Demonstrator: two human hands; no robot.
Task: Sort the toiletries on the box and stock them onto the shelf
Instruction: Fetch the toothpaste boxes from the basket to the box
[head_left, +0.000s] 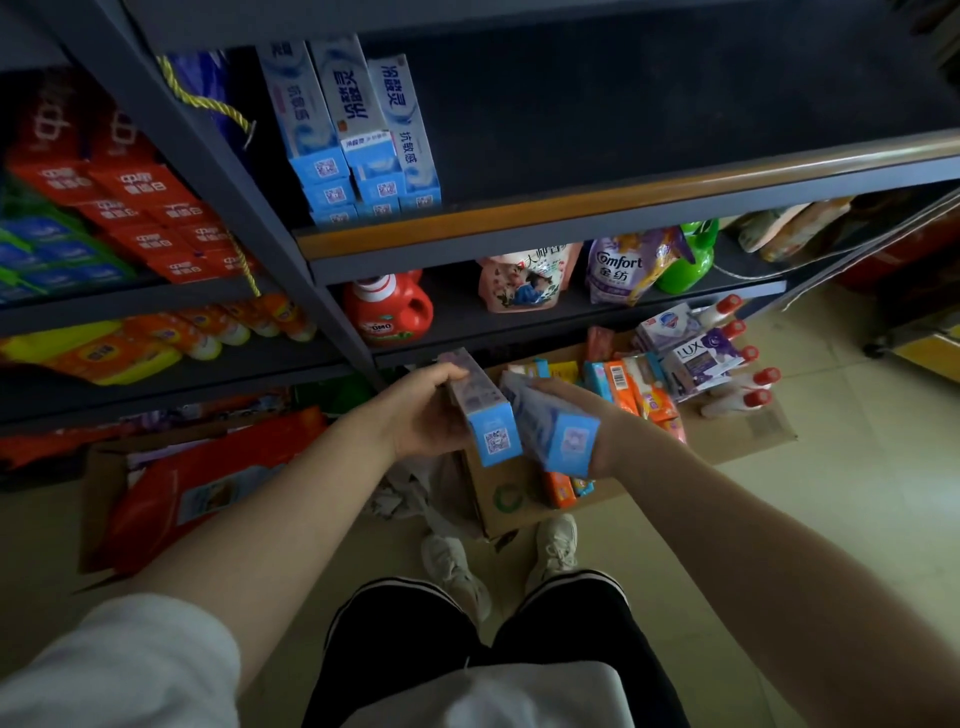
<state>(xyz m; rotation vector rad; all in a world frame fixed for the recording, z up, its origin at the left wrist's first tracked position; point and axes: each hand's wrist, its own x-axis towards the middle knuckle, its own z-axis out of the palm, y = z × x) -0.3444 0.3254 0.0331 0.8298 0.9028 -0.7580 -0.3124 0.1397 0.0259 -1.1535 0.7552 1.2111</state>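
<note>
My left hand (423, 415) grips a blue and white toothpaste box (480, 405), its blue end facing me. My right hand (597, 421) holds a second toothpaste box (553, 423) right beside it, the two boxes nearly touching. Both are held above a cardboard box (511, 499) on the floor, whose top carries several toiletries: orange and blue packs (621, 384), purple LUX soap boxes (698, 358) and white bottles with red caps (748, 384). Matching toothpaste boxes (353, 135) are stacked at the left of the dark shelf (623, 202), which is bare to their right.
Red toothpaste boxes (140, 208) fill the left bay. The lower shelf holds a red detergent jug (387, 312), refill pouches (524, 278) and a Comfort bag (621, 270). A red pack lies in an open carton (208, 478) at lower left. My shoes (498, 561) stand by the cardboard box.
</note>
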